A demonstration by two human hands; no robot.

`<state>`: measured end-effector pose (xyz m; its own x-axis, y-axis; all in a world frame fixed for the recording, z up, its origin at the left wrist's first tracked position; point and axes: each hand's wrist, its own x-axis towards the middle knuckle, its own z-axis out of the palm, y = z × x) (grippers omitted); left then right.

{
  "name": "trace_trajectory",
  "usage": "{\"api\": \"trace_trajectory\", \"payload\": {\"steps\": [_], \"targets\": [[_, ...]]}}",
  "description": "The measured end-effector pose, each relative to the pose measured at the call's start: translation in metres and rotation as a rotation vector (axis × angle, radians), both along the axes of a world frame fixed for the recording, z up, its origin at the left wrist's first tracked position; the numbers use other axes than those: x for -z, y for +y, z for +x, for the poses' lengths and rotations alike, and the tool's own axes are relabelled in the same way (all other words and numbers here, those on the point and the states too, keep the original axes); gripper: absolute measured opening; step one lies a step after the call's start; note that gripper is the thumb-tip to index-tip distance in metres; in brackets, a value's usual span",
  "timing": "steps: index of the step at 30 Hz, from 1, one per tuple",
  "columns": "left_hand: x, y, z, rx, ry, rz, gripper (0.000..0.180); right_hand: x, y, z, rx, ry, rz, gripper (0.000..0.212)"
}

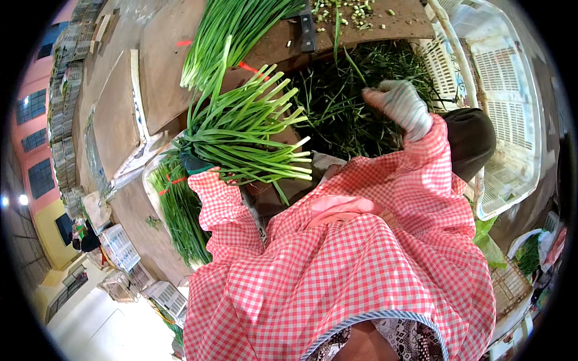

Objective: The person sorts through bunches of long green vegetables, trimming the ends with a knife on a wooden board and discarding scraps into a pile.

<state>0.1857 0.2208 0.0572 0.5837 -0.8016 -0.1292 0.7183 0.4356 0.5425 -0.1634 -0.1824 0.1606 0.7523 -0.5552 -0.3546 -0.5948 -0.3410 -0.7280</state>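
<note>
Left hand (195,163), mostly hidden, clasps the chive bunch (247,129) at centre, gloved right hand (400,105) loosely open over the dark trimmings (349,114) — best keep stalks level, ends aligned.

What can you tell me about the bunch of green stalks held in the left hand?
The bunch is a thick sheaf of long, thin, fresh green stalks, chive-like, paler at the cut ends. It lies roughly level, ends fanning out to the right and upper right. The left hand, mostly hidden by a red-checked sleeve, grips it near its left end. It hangs above a crate of darker loose greens; the gloved right hand is apart from it.
</note>
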Motion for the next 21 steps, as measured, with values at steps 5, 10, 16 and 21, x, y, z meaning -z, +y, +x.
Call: {"api": "trace_trajectory", "payload": {"steps": [5,10,16,21], "targets": [[-0.002,-0.014,-0.002,0.037,0.007,-0.009,0.050,0.004,0.044,0.022,0.067,-0.262,0.511,0.054],[-0.008,-0.014,-0.002,0.052,0.013,-0.021,0.050,-0.021,0.077,0.047,-0.104,-0.417,0.583,0.049],[-0.004,-0.013,-0.008,0.061,0.035,-0.042,0.050,-0.028,0.097,0.066,0.163,-0.379,0.699,0.037],[-0.001,-0.011,-0.012,0.054,0.060,-0.077,0.051,-0.031,0.075,0.050,0.457,-0.537,0.663,0.022]]}}
